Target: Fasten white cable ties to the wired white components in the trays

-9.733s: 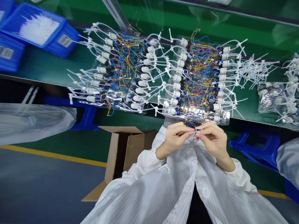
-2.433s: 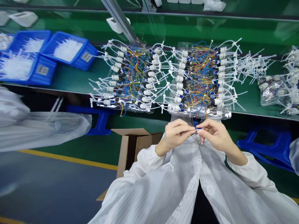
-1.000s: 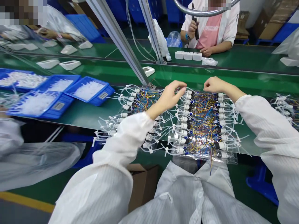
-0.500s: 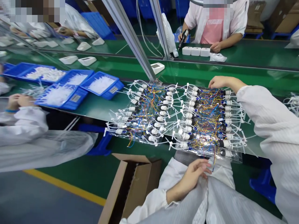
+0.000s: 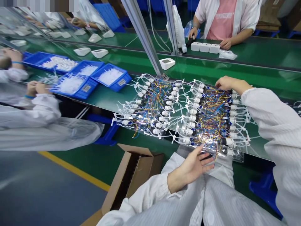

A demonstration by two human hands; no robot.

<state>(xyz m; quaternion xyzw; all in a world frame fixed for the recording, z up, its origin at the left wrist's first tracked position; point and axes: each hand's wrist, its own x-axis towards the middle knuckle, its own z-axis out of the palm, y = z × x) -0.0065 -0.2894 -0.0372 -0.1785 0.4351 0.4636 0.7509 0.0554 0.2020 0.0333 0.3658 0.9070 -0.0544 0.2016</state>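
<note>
My left hand (image 5: 194, 164) is open just in front of the table edge, palm up and fingers spread, beside the near end of the right-hand stack. That stack of clear plastic bags (image 5: 209, 142) has white-and-black cylindrical parts (image 5: 188, 131) along both sides and tangled coloured wires (image 5: 213, 108) between them. White cable ties (image 5: 245, 138) stick out from the parts. At the stack's far end, my right hand (image 5: 227, 83) has its fingers curled down over the wires; what its fingertips hold, if anything, is hidden. A second similar stack (image 5: 152, 103) lies to the left.
Blue bins (image 5: 113, 77) with small white pieces stand on the left of the table, near a co-worker's hands (image 5: 37, 88). An open cardboard box (image 5: 138, 172) stands on the floor. A metal post (image 5: 143, 37) rises behind the stacks. Across the belt, another person handles white devices (image 5: 205, 47).
My left hand has risen toward the stack's near edge, and its fingers have spread from a loose curl by the wires. My right hand stays at the far end. The camera view has shifted.
</note>
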